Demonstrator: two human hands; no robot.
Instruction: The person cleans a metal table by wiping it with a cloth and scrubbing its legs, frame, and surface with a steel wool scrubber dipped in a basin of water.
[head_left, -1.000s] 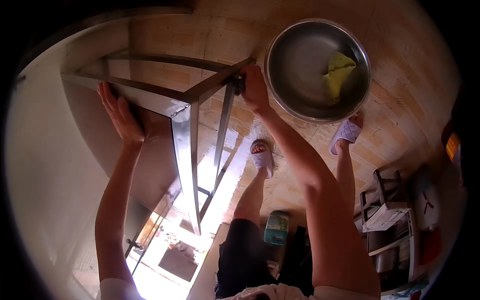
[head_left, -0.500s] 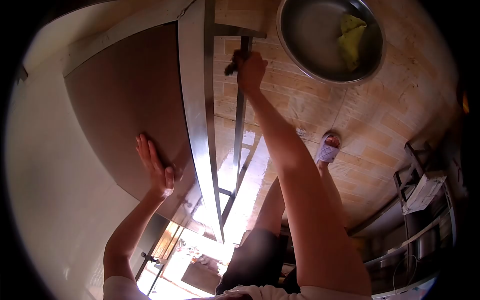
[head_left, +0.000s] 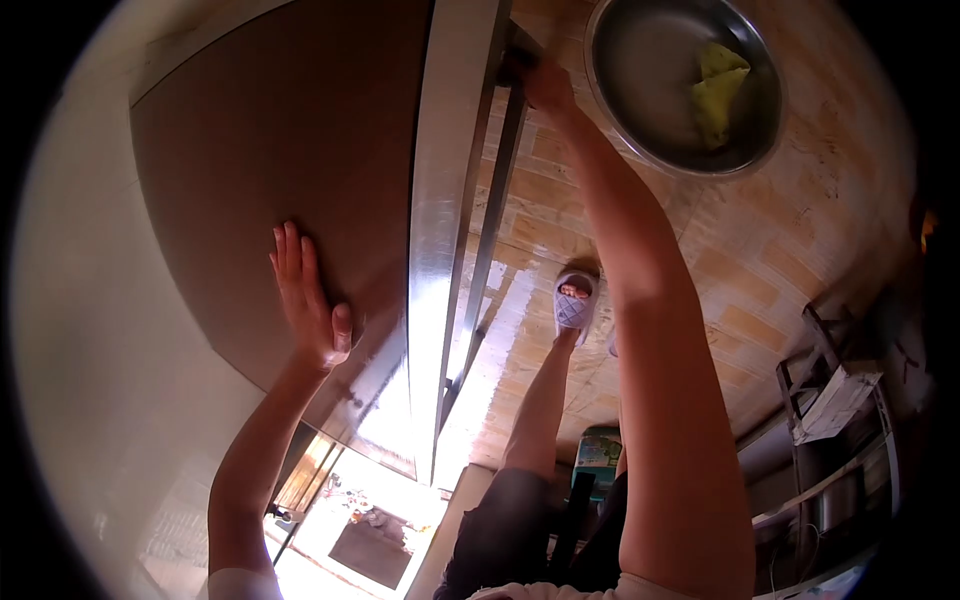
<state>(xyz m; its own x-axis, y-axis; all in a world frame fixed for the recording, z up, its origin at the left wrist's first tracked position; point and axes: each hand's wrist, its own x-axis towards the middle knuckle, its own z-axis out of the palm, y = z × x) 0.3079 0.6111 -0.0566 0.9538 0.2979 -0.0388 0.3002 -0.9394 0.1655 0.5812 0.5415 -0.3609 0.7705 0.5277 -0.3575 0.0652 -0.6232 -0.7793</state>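
Observation:
My left hand [head_left: 312,305] lies flat with fingers spread on the brown glossy tabletop [head_left: 270,170]. A pale metal edge [head_left: 445,170] runs along the tabletop's right side, with a metal leg bar [head_left: 492,225] below it. My right hand [head_left: 545,82] is closed around a dark item [head_left: 516,62] beside the frame near the top; the item is mostly hidden and I cannot make it out.
A steel basin [head_left: 640,100] with a yellow-green cloth [head_left: 718,95] in it rests on the tiled floor [head_left: 740,260]. A rack [head_left: 815,400] stands at the lower right. A slippered foot [head_left: 574,300] is near the leg bar, and a green container [head_left: 598,455] lies below.
The basin now appears farther up and right, and the tabletop fills more of the view. My left hand has gone from the table's edge onto its surface. My right hand has shifted along the frame.

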